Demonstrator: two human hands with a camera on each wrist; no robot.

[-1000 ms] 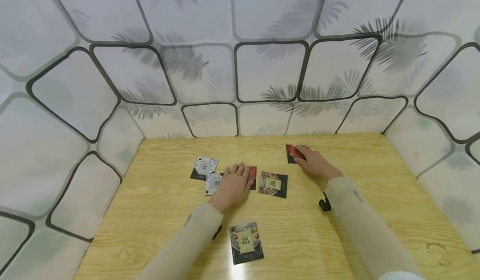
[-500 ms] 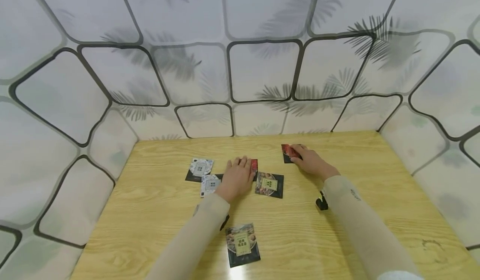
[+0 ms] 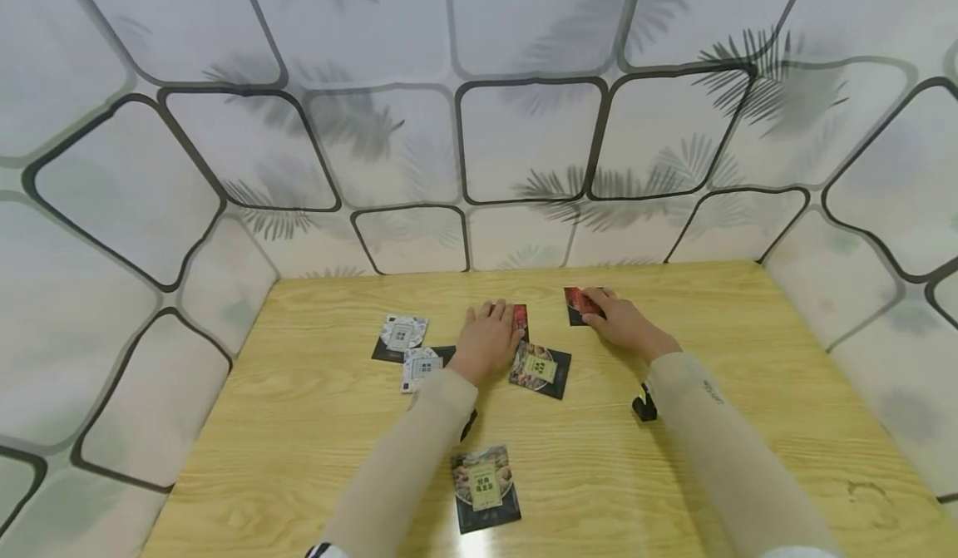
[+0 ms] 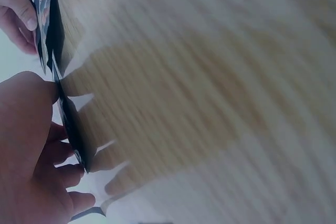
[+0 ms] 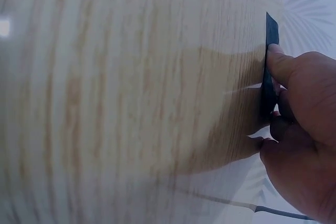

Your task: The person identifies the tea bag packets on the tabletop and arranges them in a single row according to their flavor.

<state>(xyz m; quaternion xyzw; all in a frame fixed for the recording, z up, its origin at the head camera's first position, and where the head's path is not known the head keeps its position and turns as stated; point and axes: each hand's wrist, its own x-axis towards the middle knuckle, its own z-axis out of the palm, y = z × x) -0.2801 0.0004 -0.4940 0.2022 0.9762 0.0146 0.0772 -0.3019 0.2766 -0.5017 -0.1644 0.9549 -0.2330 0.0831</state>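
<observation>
My left hand [image 3: 486,342] rests palm down with extended fingers over a flat red-and-black sachet [image 3: 521,321], covering most of it. In the left wrist view, the thumb touches that sachet's near edge. At the back of the table, my right hand [image 3: 624,323] holds another red-and-black sachet [image 3: 575,302] flat on the wood. The right wrist view has the thumb [image 5: 281,62] on its dark edge and the fingers curled beside it. Just in front of the left hand's sachet, touching or nearly so, lies a tilted yellow-labelled sachet [image 3: 540,369].
Two white-and-blue patterned sachets [image 3: 401,336] lie left of my left hand, the nearer one partly over a dark piece. Another yellow-labelled sachet [image 3: 486,490] sits near the front of the wooden table [image 3: 299,425]. Patterned cloth walls [image 3: 524,142] rise at the back and sides.
The left hand has slid its red-and-black sachet to the right and slightly away from me. The yellow-labelled sachet beside it has turned a little. My right hand has stayed in place.
</observation>
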